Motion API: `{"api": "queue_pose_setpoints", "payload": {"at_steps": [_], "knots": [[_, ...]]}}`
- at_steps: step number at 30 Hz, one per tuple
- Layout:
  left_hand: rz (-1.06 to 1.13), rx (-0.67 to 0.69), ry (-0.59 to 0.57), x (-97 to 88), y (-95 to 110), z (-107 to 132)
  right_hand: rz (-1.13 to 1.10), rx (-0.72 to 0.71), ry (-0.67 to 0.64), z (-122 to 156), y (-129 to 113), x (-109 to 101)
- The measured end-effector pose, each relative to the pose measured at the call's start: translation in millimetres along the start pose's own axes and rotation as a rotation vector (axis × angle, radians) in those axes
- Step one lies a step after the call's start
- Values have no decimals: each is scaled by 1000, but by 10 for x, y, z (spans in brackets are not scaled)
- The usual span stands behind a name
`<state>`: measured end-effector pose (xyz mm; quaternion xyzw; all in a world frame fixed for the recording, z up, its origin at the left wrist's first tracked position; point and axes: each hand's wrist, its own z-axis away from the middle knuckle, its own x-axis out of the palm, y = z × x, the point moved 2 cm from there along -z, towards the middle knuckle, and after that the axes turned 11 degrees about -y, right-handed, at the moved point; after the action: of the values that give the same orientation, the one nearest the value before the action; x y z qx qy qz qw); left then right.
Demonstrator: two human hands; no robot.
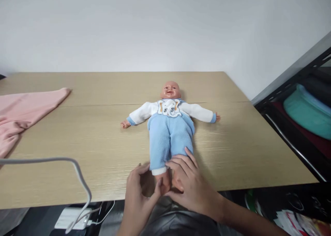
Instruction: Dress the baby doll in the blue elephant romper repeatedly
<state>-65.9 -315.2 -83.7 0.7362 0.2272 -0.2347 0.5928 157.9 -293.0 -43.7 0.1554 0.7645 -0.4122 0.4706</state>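
Note:
A bald baby doll (170, 90) lies on its back, arms spread to both sides and feet toward me. It wears a white and blue top with an elephant face (169, 107) and light blue trousers (159, 139). My left hand (139, 191) is beside the foot (163, 182) on the left, fingers apart, with the thumb against that foot and a fingertip by the white trouser cuff (159, 171). My right hand (190, 180) curls over the lower trouser leg on the right, covering its cuff and part of that foot.
The doll lies on a wooden table (103, 136) against a white wall. Pink cloth (23, 115) is at the left. A pale cable (80, 175) loops over the front edge near a white charger (72, 218). On the right stands a black rack (289, 143) holding a teal item (307, 111).

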Motion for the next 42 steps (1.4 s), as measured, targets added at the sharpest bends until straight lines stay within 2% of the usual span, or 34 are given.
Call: {"api": "queue_pose_setpoints", "payload": {"at_steps": [4,8,12,18,22,25,28,32,35,37,39,42], "knots": [[-65,56,4,6,40,-14,70,23,114,123,2,17],[-103,71,22,-26,97,-45,124,166,279,354,2,42],[-129,136,59,-30,188,-66,-3,327,271,528,32,54],[-187,206,33,-29,372,-103,-123,331,323,609,57,100],[-182,287,23,-145,481,-333,-108,311,294,656,66,30],[-205,334,2,-249,606,-662,-58,257,293,668,180,-204],[-222,370,-42,-254,792,-1096,41,261,335,551,538,-545],[-270,436,-82,-40,1020,-1781,204,306,373,170,1397,-961],[-315,451,-176,219,1071,-2328,214,362,224,-123,2097,-1141],[-355,492,-284,394,1065,-2657,138,349,148,-234,2428,-1208],[-399,540,-414,553,1052,-2920,48,335,133,-264,2600,-1247],[-430,615,-617,754,1044,-3155,-37,338,234,-220,2584,-1269]]}}
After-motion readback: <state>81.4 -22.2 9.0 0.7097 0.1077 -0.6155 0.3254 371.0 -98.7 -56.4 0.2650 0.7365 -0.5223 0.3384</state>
